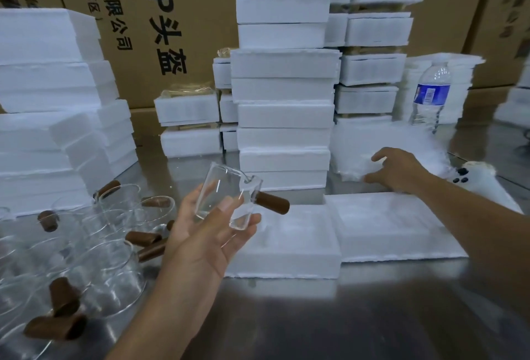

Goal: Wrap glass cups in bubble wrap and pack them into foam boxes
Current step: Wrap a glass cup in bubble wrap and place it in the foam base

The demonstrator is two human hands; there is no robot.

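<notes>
- Steel table runs shiny under our arms at the near edge, a flat place to wrap on.
- Our left hand is raised over it, palm up. The glass cup lies tilted across the curled fingers with the thumb pressed on its wall.
- Its brown handle sticks out to the right, free of the palm. We judge the cup, unwrapped and in the air, is held ready to go onto a sheet.
- Our right hand reaches well away from the cup to the bubble wrap pile. Thumb and fingers are spread and bent down over its front edge, with nothing pinched between them that we can see. We read this as going for a sheet, so wrapping has not yet begun.
- Just right of the left hand an open foam box sits on the table, with a second foam piece touching its right side. Placed straight in front of us, they give a wrapped cup a short way to go. Whether anything lies in the box we cannot tell.
- Unwrapped cups with the same brown handles crowd the table on our left, near the hand that picks them up.
- Closed foam boxes are stacked behind, out of the working space, in front of cardboard cartons.
- Beside the wrap stands a water bottle.
</notes>
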